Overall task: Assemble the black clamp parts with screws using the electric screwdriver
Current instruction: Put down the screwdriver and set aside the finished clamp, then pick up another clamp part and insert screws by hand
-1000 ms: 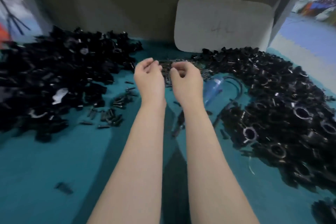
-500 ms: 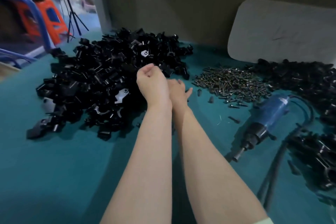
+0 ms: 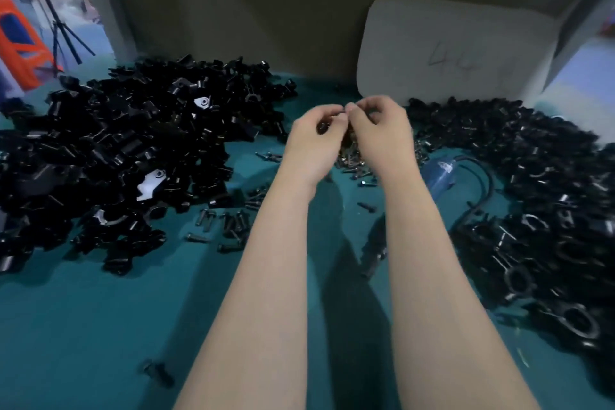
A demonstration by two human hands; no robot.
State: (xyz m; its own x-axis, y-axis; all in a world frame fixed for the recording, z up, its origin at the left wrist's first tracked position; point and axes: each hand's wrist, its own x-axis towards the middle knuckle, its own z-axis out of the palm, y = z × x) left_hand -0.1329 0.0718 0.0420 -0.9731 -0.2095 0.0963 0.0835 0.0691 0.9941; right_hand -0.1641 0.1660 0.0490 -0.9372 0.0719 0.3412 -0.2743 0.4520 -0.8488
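Glossy black clamp parts [image 3: 116,156] lie heaped in jumbled piles.

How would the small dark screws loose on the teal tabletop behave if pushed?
The small dark screws lie on their sides as short cylinders, so they would probably roll or scatter. The teal tabletop looks flat and smooth, offering little resistance. Being tiny, they likely need a fingertip pinch.

Round the one screw pile [image 3: 352,161]: two clamp-part heaps, left heap [image 3: 126,156] and right heap [image 3: 549,203], one electric screwdriver [image 3: 439,173], and two hands above, left hand [image 3: 312,140] and right hand [image 3: 382,133].
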